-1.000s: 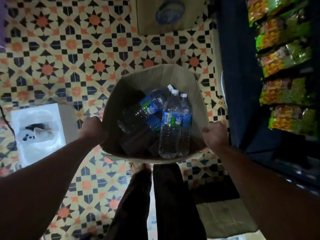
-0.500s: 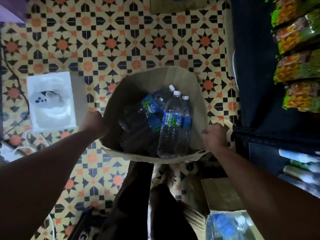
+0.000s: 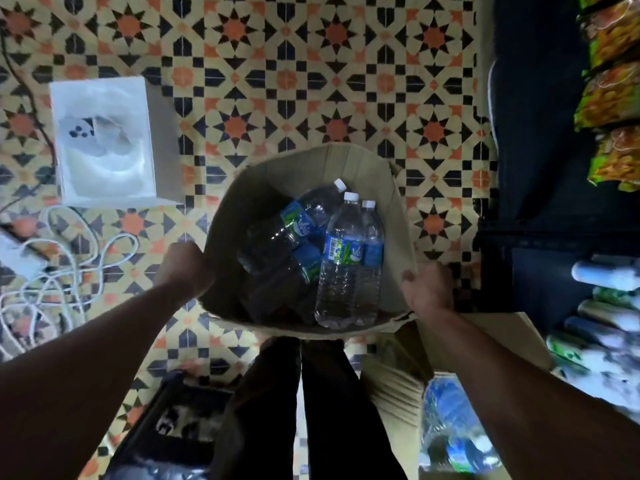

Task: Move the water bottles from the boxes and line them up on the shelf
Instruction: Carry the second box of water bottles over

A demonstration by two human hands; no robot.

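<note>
I carry an open cardboard box (image 3: 304,168) above the patterned floor. My left hand (image 3: 183,268) grips its left wall and my right hand (image 3: 427,289) grips its right wall. Inside lie several clear water bottles with white caps and blue-green labels; one (image 3: 341,261) stands nearly upright at the front, another (image 3: 301,223) lies tilted behind it. At the right, a dark shelf (image 3: 540,244) holds lying bottles (image 3: 606,271) on its lower level.
A second cardboard box (image 3: 398,379) with bottles (image 3: 450,427) sits on the floor at lower right. A white box (image 3: 104,140) and white cables (image 3: 62,268) lie at left. Snack packets (image 3: 613,98) hang at upper right. My legs (image 3: 311,410) are below the carried box.
The box stays in both hands while I walk; the floor, white box and shelf have shifted down and left in view, and the second box with bottles has come into sight.
</note>
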